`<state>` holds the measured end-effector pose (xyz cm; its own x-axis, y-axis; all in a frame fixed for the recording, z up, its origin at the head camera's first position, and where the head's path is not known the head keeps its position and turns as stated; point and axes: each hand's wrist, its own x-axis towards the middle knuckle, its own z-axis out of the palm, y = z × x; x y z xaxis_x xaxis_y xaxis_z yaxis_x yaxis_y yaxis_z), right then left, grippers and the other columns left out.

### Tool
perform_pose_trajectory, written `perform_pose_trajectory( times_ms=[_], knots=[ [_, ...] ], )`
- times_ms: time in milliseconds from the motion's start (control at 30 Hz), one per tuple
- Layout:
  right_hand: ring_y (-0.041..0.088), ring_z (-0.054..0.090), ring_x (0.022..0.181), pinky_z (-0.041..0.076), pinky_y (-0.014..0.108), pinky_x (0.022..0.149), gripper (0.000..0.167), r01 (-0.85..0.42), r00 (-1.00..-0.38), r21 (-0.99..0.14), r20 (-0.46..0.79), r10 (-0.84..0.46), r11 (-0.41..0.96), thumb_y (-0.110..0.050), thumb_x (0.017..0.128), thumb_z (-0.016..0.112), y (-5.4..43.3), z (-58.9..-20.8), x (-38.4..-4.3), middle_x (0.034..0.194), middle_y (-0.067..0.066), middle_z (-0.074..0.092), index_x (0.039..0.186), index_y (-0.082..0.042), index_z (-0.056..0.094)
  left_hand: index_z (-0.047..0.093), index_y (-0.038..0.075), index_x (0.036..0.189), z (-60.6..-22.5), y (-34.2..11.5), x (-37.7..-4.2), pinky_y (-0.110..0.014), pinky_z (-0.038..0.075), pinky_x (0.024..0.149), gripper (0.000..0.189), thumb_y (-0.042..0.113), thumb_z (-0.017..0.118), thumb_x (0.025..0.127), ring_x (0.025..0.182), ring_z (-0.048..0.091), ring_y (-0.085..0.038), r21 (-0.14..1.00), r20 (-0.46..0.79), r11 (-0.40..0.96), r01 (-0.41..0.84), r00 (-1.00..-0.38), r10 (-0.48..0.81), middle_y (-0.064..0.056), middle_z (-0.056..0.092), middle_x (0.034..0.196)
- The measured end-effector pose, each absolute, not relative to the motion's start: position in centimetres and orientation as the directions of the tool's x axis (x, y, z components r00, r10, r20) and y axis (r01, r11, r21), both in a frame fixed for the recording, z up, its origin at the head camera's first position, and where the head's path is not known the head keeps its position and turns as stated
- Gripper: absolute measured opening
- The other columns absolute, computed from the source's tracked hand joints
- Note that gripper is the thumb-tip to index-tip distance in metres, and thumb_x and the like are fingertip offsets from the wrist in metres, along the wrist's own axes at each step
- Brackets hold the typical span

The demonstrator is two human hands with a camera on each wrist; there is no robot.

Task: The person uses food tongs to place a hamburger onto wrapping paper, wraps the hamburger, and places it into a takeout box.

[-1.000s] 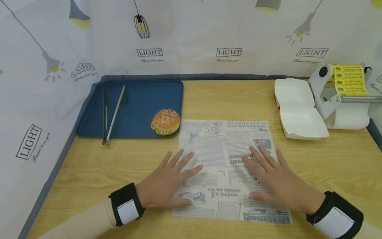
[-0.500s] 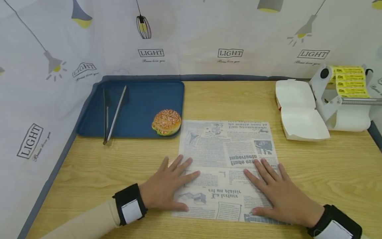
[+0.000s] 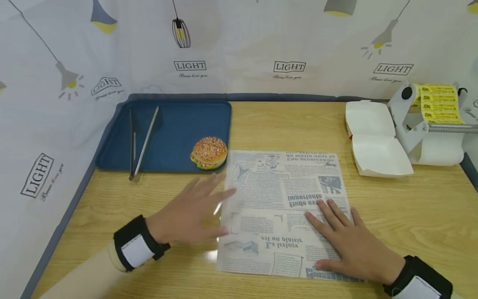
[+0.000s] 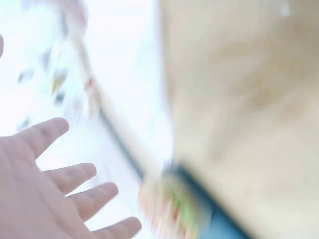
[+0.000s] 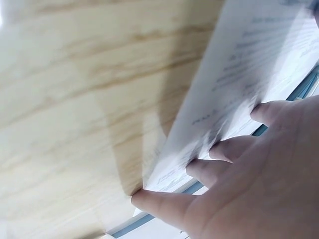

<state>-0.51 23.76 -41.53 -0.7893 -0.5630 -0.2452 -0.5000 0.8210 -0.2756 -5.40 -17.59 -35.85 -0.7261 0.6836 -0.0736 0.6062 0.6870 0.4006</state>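
A newspaper-print sheet of wrapping paper point(image 3: 261, 199) lies flat on the wooden table. My right hand point(image 3: 349, 245) rests with fingers spread on its right part; in the right wrist view the fingertips point(image 5: 144, 196) press along the paper's edge. My left hand point(image 3: 190, 207) is lifted beside the sheet's left edge, fingers spread, holding nothing. Beyond it, a sesame-bun burger point(image 3: 209, 153) sits at the near right corner of the blue tray point(image 3: 175, 124). In the blurred left wrist view the burger point(image 4: 172, 209) appears past the open fingers.
Metal tongs point(image 3: 143, 143) lie on the tray's left side, their end over its near rim. An open white carton point(image 3: 379, 141) stands at the back right, next to a label dispenser point(image 3: 429, 120) with yellow stickers. A printed cloth point(image 3: 239, 45) hangs behind the table.
My left hand has come up off the paper and moved left and toward the tray. My right hand slid slightly nearer early on, then stayed still on the sheet.
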Motion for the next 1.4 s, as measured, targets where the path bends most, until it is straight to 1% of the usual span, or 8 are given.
perform_pose_trajectory(
  times_ms=[167, 300, 400, 533, 767, 967, 1133, 1400],
  knots=[
    [0.045, 0.014, 0.153, 0.015, 0.081, 0.108, 0.104, -0.496, -0.793, -0.275, -0.243, -0.559, 0.823, -0.087, 0.08, 0.047, 23.7, -41.3, -0.3, 0.168, 0.017, 0.017, 0.163, -0.027, 0.028, 0.04, 0.01, 0.157, -32.9, -22.3, -9.0, -0.07, 0.018, 0.117, 0.079, 0.048, 0.07, 0.094, 0.148, 0.027, -0.046, 0.347, 0.087, 0.779, 0.523, -0.845, 0.528, -0.023, 0.024, 0.164],
    [0.044, 0.014, 0.153, 0.015, 0.081, 0.108, 0.104, -0.497, -0.794, -0.27, -0.243, -0.557, 0.825, -0.088, 0.08, 0.047, 23.7, -41.3, -0.4, 0.168, 0.016, 0.017, 0.163, -0.028, 0.028, 0.015, 0.007, 0.164, -32.6, -27.0, -12.8, -0.077, 0.009, 0.113, 0.094, 0.054, 0.062, 0.097, 0.15, 0.008, -0.054, 0.322, 0.056, 0.894, 0.312, -0.949, 0.311, -0.027, 0.001, 0.167],
    [0.044, 0.015, 0.153, 0.015, 0.081, 0.107, 0.104, -0.5, -0.793, -0.262, -0.245, -0.558, 0.826, -0.088, 0.079, 0.046, 23.7, -41.4, -0.4, 0.168, 0.016, 0.017, 0.163, -0.028, 0.028, -0.008, 0.007, 0.162, -33.6, -30.3, -15.6, -0.082, 0.002, 0.108, 0.11, 0.067, 0.055, 0.094, 0.148, -0.009, -0.056, 0.311, -0.01, 0.942, 0.126, -0.991, 0.136, -0.029, -0.016, 0.165],
    [0.044, 0.015, 0.153, 0.016, 0.082, 0.107, 0.104, -0.5, -0.792, -0.256, -0.25, -0.557, 0.827, -0.088, 0.08, 0.045, 23.7, -41.5, -0.4, 0.168, 0.017, 0.017, 0.163, -0.028, 0.028, -0.018, 0.011, 0.16, -35.8, -33.6, -18.4, -0.086, 0.0, 0.104, 0.118, 0.076, 0.05, 0.09, 0.146, -0.011, -0.06, 0.299, -0.045, 0.954, -0.004, -0.999, 0.01, -0.03, -0.02, 0.163],
    [0.044, 0.012, 0.153, 0.014, 0.083, 0.106, 0.105, -0.483, -0.793, -0.277, -0.265, -0.549, 0.831, -0.089, 0.078, 0.046, 23.4, -41.4, -0.4, 0.169, 0.016, 0.016, 0.163, -0.029, 0.027, -0.019, 0.012, 0.16, -38.4, -34.9, -20.3, -0.087, -0.001, 0.102, 0.114, 0.082, 0.039, 0.09, 0.143, -0.012, -0.065, 0.355, -0.133, 0.931, -0.081, -0.99, -0.035, -0.035, -0.02, 0.161],
    [0.045, 0.011, 0.153, 0.012, 0.084, 0.106, 0.106, -0.471, -0.796, -0.285, -0.271, -0.542, 0.835, -0.089, 0.078, 0.046, 23.4, -41.5, -0.4, 0.169, 0.016, 0.015, 0.163, -0.029, 0.026, -0.02, 0.006, 0.159, -39.5, -33.8, -20.8, -0.083, 0.006, 0.107, 0.119, 0.077, 0.048, 0.091, 0.144, -0.011, -0.063, 0.388, -0.188, 0.919, -0.068, -0.982, 0.007, -0.034, -0.024, 0.159],
    [0.044, 0.011, 0.153, 0.013, 0.083, 0.106, 0.105, -0.476, -0.796, -0.283, -0.266, -0.544, 0.833, -0.089, 0.079, 0.046, 23.5, -41.4, -0.5, 0.169, 0.016, 0.015, 0.163, -0.03, 0.026, -0.024, 0.001, 0.156, -40.5, -34.1, -21.2, -0.078, 0.018, 0.109, 0.116, 0.061, 0.056, 0.097, 0.145, -0.006, -0.061, 0.403, -0.158, 0.914, -0.056, -0.987, 0.009, -0.036, -0.027, 0.158],
    [0.044, 0.007, 0.154, 0.008, 0.083, 0.107, 0.106, -0.447, -0.796, -0.315, -0.288, -0.533, 0.837, -0.089, 0.077, 0.048, 23.5, -41.5, -0.4, 0.169, 0.015, 0.013, 0.163, -0.03, 0.026, -0.03, 0.003, 0.154, -41.0, -34.4, -21.4, -0.074, 0.029, 0.106, 0.097, 0.033, 0.049, 0.107, 0.143, 0.007, -0.063, 0.457, -0.167, 0.886, -0.071, -0.986, 0.007, -0.032, -0.033, 0.157]
  ],
)
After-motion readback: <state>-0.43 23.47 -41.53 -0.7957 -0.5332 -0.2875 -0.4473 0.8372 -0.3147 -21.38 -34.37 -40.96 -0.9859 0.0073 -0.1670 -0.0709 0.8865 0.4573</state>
